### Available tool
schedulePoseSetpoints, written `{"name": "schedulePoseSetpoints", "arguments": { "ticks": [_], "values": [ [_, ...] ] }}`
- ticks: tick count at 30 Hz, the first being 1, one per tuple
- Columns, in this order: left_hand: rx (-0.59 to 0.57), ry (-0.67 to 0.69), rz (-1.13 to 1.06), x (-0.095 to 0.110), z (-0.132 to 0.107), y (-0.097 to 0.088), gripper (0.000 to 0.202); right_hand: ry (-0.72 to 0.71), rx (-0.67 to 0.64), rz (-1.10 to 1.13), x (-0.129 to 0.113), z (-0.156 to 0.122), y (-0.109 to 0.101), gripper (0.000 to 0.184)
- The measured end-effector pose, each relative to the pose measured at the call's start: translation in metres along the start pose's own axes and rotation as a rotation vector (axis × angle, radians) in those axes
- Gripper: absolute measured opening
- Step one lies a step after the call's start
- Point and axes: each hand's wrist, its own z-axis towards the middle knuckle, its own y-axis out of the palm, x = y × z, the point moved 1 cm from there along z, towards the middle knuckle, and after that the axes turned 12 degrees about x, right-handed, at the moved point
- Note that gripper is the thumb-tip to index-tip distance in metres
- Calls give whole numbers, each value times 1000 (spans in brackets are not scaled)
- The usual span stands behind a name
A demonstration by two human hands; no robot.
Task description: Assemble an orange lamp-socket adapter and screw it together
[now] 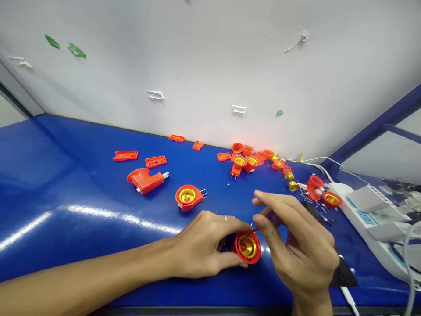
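Observation:
My left hand (205,245) is closed around a red lamp socket (249,248) with a gold threaded liner, steadying it on the table near the front edge. The socket's opening faces up toward me. In my right hand (301,241) is a thin screwdriver (252,233); its shaft slants down into the socket, and most of its handle is hidden by my fingers. Just beyond my left hand lies another red socket (187,196) with plug pins pointing right. Farther left, a red plug-in lamp holder (146,181) rests on its side.
Red plastic covers (155,161) lie toward the back of the blue table (82,245). Several sockets (252,163) and gold threaded shells (293,186) are grouped at back right. A white power strip (358,219) with adapters and cables runs along the right side. Behind stands a white wall (197,57).

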Motion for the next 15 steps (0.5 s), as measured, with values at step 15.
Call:
{"name": "schedulePoseSetpoints", "arguments": {
  "ticks": [15],
  "values": [
    [15, 52, -20, 0, -1, 0, 21, -83, 25, -212, -11, 1, -14, 30]
  ]
}}
